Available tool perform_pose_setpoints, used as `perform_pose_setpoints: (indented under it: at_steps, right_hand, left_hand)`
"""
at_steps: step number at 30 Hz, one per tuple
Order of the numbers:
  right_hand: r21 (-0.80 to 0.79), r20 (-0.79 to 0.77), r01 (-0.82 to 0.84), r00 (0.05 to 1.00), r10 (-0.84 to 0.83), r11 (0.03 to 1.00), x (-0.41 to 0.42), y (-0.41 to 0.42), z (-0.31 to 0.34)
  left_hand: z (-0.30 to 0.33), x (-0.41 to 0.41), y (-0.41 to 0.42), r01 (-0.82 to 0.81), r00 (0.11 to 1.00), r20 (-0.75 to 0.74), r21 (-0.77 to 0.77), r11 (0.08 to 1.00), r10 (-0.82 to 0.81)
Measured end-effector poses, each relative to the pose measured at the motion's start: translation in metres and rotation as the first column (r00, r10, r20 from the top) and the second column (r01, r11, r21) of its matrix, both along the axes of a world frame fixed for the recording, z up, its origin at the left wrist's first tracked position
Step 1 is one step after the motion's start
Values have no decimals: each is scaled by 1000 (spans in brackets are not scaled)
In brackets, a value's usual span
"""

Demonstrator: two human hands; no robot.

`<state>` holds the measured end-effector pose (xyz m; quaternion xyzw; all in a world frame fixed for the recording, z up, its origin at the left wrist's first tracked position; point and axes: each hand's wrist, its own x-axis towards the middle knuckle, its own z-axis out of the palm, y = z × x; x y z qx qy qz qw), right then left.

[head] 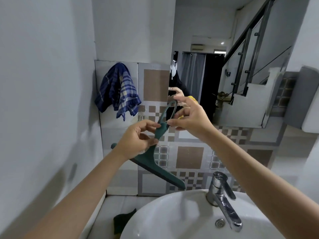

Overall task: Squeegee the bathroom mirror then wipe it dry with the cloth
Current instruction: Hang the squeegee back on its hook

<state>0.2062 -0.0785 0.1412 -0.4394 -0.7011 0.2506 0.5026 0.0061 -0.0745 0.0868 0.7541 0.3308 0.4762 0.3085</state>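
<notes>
A dark green squeegee (151, 159) hangs in the air above the basin, blade end down and to the right, looped handle pointing up toward the mirror (215, 49). My left hand (138, 138) pinches its neck between thumb and fingers. My right hand (189, 116) touches the lower part of the looped handle with thumb and fingertips, the other fingers spread. A blue checked cloth (118, 91) hangs on the tiled wall to the left of the mirror. Something yellow shows behind my right hand; I cannot tell what it is.
A white basin (155, 218) with a chrome tap (222, 199) sits below. A dark green pad (120, 223) lies on the ledge left of the basin. A white wall stands close on the left. A grey dispenser (300, 99) hangs at right.
</notes>
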Motion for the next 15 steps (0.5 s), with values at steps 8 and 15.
perform_pose_setpoints:
  at_steps: [8, 15]
  right_hand:
    - [-4, 115, -27, 993, 27, 1000, -52, 69, -25]
    - [-77, 148, -25, 988, 36, 997, -71, 108, -49]
  left_hand:
    - [-37, -29, 39, -225, 973, 62, 26, 974, 223]
    - [-62, -38, 66, -272, 955, 88, -108, 956, 282]
